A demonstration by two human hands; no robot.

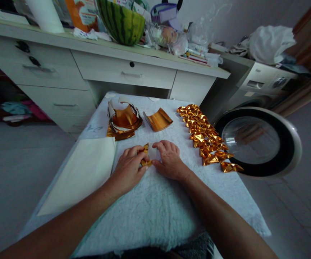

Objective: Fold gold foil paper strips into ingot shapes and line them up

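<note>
Near the middle of the cloth-covered table lies a partly folded sheet of gold foil paper (146, 163), its pale backing showing on the right. My left hand (129, 166) presses on its left part, fingers bent over the folded gold edge. At the right edge of the same sheet, my right hand (169, 159) grips with thumb and index finger at two corners; the other fingers are curled. Beyond my hands are a curled gold sheet (159, 119) and a rolled stack of gold sheets (123, 120). Folded gold foil pieces (202, 131) stand in rows on the right.
A large pale sheet (81, 172) covers the table's left side. Behind is a white desk (123, 68) bearing a cut watermelon (121, 23), bags and a paper roll (46, 16). The open round door (257, 142) of a washing machine adjoins the table's right edge.
</note>
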